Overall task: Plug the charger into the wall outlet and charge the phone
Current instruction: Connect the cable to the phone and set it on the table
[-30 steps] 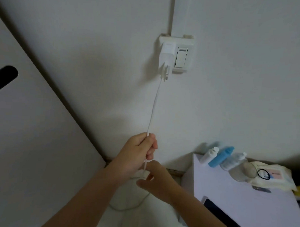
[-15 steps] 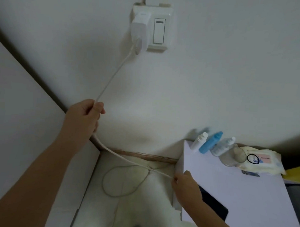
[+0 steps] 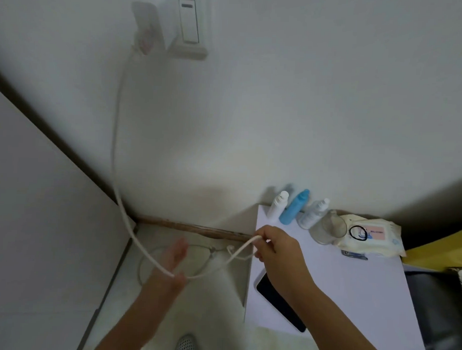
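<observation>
A white charger (image 3: 147,28) sits plugged into the wall outlet (image 3: 189,24) at the top. Its white cable (image 3: 115,144) hangs down the wall, sags near the floor and rises to my right hand (image 3: 279,251), which pinches it close to its free end. My left hand (image 3: 173,262) is blurred below the sag, fingers spread, with the cable lying across them. A black phone (image 3: 279,302) lies face up on the white table (image 3: 351,297), partly hidden by my right forearm.
Three small bottles (image 3: 293,207), a clear glass (image 3: 327,228) and a pack of wipes (image 3: 371,237) with a black hair tie stand at the table's far edge. A white panel (image 3: 39,220) stands at left. A second thin cord (image 3: 195,262) loops on the floor.
My left hand dropped from high on the cable down to the sag and opened. My right hand rose to the table's corner with the cable end. The view tilted downward.
</observation>
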Action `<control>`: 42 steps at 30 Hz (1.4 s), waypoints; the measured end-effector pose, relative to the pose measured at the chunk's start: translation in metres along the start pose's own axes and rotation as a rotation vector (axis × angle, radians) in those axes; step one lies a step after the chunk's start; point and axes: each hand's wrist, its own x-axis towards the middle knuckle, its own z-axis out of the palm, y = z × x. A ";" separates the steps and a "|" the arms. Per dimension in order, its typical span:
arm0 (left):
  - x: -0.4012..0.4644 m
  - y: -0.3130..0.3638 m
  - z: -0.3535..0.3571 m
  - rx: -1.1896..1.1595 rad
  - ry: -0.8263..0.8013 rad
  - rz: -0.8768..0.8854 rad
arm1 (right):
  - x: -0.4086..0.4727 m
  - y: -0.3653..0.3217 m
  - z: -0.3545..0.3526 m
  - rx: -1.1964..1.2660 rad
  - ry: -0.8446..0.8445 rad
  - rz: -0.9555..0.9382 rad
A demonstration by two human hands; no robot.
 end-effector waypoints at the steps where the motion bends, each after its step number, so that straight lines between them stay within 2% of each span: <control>1: -0.006 -0.016 0.005 0.037 -0.128 -0.064 | 0.001 0.002 -0.005 0.021 -0.002 0.001; 3: -0.018 -0.042 0.014 0.216 -0.449 -0.175 | 0.001 0.006 -0.014 0.053 -0.007 0.004; 4: -0.021 -0.057 0.020 0.345 -0.505 -0.176 | 0.001 0.008 -0.018 0.064 -0.010 0.004; 5: -0.020 -0.066 0.028 0.418 -0.443 -0.166 | 0.000 0.011 -0.020 0.068 -0.013 0.002; 7: -0.009 -0.073 0.053 0.377 -0.206 -0.206 | -0.001 0.014 -0.024 0.061 -0.021 -0.016; 8: -0.001 -0.072 0.071 0.352 -0.155 -0.208 | -0.003 0.016 -0.024 0.060 -0.027 -0.034; 12: 0.025 -0.066 0.131 0.386 -0.139 0.038 | -0.009 0.019 -0.015 0.053 -0.097 -0.134; 14: 0.040 -0.069 0.144 0.416 -0.049 0.049 | -0.011 0.025 -0.007 0.069 -0.135 -0.170; 17: 0.051 -0.075 0.148 0.484 0.033 0.073 | -0.009 0.049 -0.001 0.169 -0.109 -0.094; 19: 0.051 -0.077 0.141 0.366 0.110 0.043 | -0.007 0.073 0.002 0.216 -0.046 0.097; 21: 0.048 -0.077 0.132 0.152 0.140 -0.016 | -0.005 0.101 0.008 0.328 -0.033 0.414; 23: 0.044 -0.082 0.123 0.019 0.156 -0.068 | -0.005 0.125 0.021 0.523 -0.120 0.750; 25: 0.041 -0.089 0.115 -0.070 0.153 -0.102 | -0.003 0.142 0.037 0.649 -0.218 0.944; 32: 0.039 -0.096 0.076 -0.189 0.290 -0.074 | 0.023 0.148 0.101 1.073 -0.271 1.022; 34: 0.038 -0.093 0.061 -0.251 0.273 -0.095 | 0.031 0.146 0.113 1.263 -0.244 1.035; 38: 0.031 -0.092 0.033 -0.317 0.249 -0.171 | 0.048 0.146 0.115 1.583 -0.029 1.001; 42: 0.027 -0.102 0.009 -0.376 0.331 -0.304 | 0.050 0.146 0.102 1.563 0.145 0.898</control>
